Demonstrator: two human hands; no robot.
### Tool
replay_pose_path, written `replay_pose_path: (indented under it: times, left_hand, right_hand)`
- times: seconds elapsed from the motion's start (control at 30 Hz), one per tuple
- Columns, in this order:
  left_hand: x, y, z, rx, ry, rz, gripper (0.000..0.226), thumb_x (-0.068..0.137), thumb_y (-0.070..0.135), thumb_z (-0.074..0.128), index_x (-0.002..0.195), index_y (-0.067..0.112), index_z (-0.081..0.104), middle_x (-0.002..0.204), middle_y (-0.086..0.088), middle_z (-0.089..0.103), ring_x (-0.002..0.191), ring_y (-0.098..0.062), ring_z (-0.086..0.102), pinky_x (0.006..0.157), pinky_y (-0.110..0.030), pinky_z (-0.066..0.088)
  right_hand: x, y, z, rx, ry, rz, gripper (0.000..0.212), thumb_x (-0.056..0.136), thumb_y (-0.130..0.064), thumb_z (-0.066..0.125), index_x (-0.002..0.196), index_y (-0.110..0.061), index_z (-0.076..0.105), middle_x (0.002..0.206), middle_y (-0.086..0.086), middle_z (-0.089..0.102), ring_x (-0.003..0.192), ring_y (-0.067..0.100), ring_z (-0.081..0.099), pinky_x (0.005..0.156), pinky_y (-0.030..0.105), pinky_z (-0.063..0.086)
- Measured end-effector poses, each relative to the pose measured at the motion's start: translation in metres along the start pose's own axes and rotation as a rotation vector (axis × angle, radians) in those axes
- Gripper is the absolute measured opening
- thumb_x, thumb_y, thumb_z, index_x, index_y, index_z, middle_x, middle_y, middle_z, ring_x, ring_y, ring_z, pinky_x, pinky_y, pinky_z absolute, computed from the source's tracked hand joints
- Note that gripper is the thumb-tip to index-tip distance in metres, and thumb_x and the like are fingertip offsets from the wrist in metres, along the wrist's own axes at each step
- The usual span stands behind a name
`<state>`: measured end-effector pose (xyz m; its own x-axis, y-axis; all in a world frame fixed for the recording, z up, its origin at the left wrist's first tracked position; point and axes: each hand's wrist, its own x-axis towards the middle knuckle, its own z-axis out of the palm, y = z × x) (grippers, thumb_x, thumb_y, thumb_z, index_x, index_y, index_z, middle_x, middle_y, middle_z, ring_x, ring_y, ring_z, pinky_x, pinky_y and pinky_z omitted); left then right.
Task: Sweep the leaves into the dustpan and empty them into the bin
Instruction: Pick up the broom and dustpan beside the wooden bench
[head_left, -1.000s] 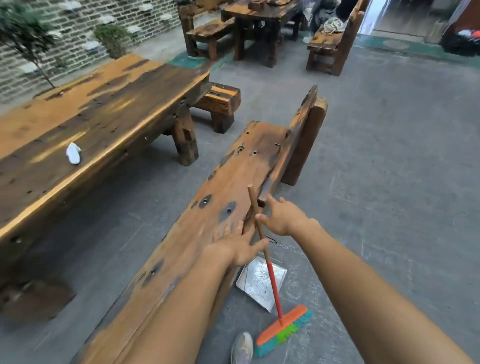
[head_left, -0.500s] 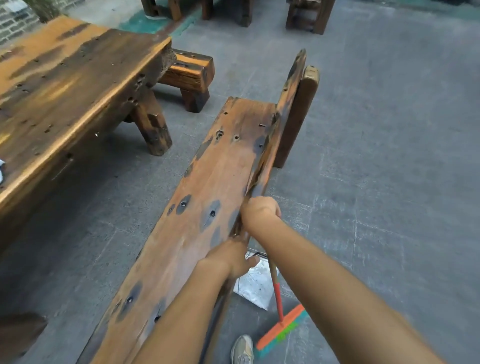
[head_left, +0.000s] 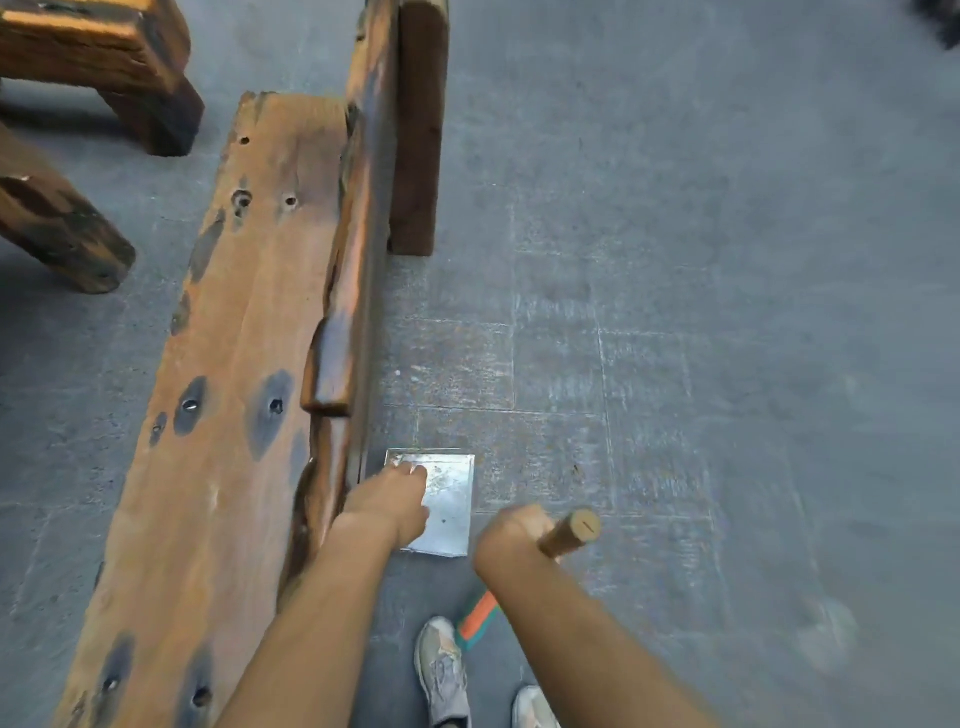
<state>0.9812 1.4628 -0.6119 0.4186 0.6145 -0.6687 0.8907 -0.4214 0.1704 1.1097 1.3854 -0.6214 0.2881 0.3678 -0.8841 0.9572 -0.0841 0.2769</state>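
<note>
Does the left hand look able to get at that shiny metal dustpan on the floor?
Probably yes. The left hand hangs right over the flat silver metal dustpan, nothing between them; the long wooden bench stands beside, not across the way. Whether they touch, I cannot tell.

Shiny metal dustpan (head_left: 449, 501), weathered wooden bench (head_left: 244, 395), rough stone floor (head_left: 675, 260)
</note>
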Motion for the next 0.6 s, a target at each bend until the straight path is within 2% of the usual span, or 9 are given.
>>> replay_pose_path:
  times: [0.1,0.17,0.23,0.27,0.33,0.4,0.47,0.53,0.6]
  left_hand:
    - [0.024,0.003,0.018,0.099,-0.007,-0.013,0.033,0.091,0.014,0.046,0.123,0.012,0.054,0.127,-0.012,0.059,0.119,-0.031,0.054,0.093,-0.039,0.046]
    - [0.027,0.006,0.013,0.138,0.065,-0.024,0.033,0.086,0.008,0.047,0.117,0.014,0.057,0.117,-0.012,0.065,0.109,-0.033,0.061,0.082,-0.037,0.049]
    - [0.049,-0.005,0.026,0.175,0.124,-0.029,0.025,0.089,0.013,0.048,0.111,0.015,0.06,0.111,-0.012,0.067,0.102,-0.035,0.064,0.075,-0.036,0.048]
    - [0.059,-0.005,0.041,0.168,0.105,-0.03,0.022,0.094,0.021,0.047,0.11,0.014,0.061,0.111,-0.013,0.067,0.101,-0.036,0.064,0.074,-0.036,0.046]
    - [0.063,-0.012,0.04,0.144,0.092,-0.034,0.034,0.1,0.037,0.041,0.109,0.014,0.063,0.113,-0.014,0.066,0.103,-0.037,0.063,0.076,-0.036,0.045]
    - [0.065,-0.005,0.049,0.141,0.046,-0.029,0.04,0.1,0.042,0.038,0.108,0.014,0.065,0.114,-0.015,0.066,0.104,-0.037,0.063,0.081,-0.038,0.047]
    - [0.058,0.004,0.043,0.123,0.066,-0.008,0.041,0.099,0.045,0.039,0.102,0.014,0.066,0.11,-0.014,0.067,0.102,-0.037,0.063,0.079,-0.038,0.048]
    - [0.052,0.001,0.039,0.063,0.056,-0.015,0.041,0.098,0.047,0.04,0.082,0.016,0.062,0.096,-0.012,0.068,0.093,-0.036,0.064,0.072,-0.038,0.046]
    - [0.041,0.026,0.016,-0.011,0.083,0.018,0.047,0.094,0.05,0.046,0.06,0.017,0.048,0.071,-0.005,0.061,0.077,-0.034,0.062,0.062,-0.033,0.043]
  right_hand:
    - [0.035,0.016,0.033,0.214,-0.084,0.196,0.039,0.094,-0.006,0.051,0.131,-0.012,0.06,0.126,-0.003,0.065,0.109,0.017,0.065,0.063,0.029,0.048]
    - [0.042,0.027,0.04,0.193,-0.097,0.167,0.037,0.097,-0.014,0.051,0.134,-0.011,0.056,0.126,-0.002,0.064,0.109,0.019,0.065,0.063,0.035,0.049]
    - [0.062,0.017,0.059,0.156,-0.105,0.1,0.039,0.098,-0.022,0.052,0.136,-0.015,0.056,0.129,-0.003,0.062,0.112,0.019,0.064,0.062,0.036,0.05]
    - [0.072,0.015,0.078,0.167,-0.144,0.087,0.04,0.096,-0.022,0.054,0.137,-0.018,0.055,0.132,-0.002,0.06,0.114,0.019,0.063,0.064,0.036,0.051]
    - [0.074,0.016,0.088,0.17,-0.145,0.098,0.047,0.093,-0.014,0.058,0.139,-0.019,0.052,0.139,0.0,0.053,0.12,0.021,0.059,0.072,0.036,0.054]
    - [0.071,0.03,0.107,0.24,-0.198,0.114,0.054,0.092,-0.009,0.059,0.143,-0.017,0.046,0.144,0.004,0.047,0.127,0.025,0.053,0.083,0.039,0.056]
    - [0.059,0.051,0.113,0.307,-0.206,0.129,0.056,0.093,-0.01,0.056,0.147,-0.019,0.041,0.147,0.007,0.044,0.131,0.029,0.049,0.091,0.044,0.055]
    - [0.057,0.062,0.121,0.414,-0.166,0.153,0.048,0.096,-0.014,0.052,0.143,-0.015,0.045,0.144,0.009,0.048,0.13,0.029,0.05,0.095,0.043,0.053]
    - [0.031,0.103,0.123,0.526,-0.113,0.211,0.041,0.095,-0.012,0.051,0.136,-0.011,0.053,0.135,0.009,0.055,0.123,0.027,0.055,0.095,0.039,0.052]
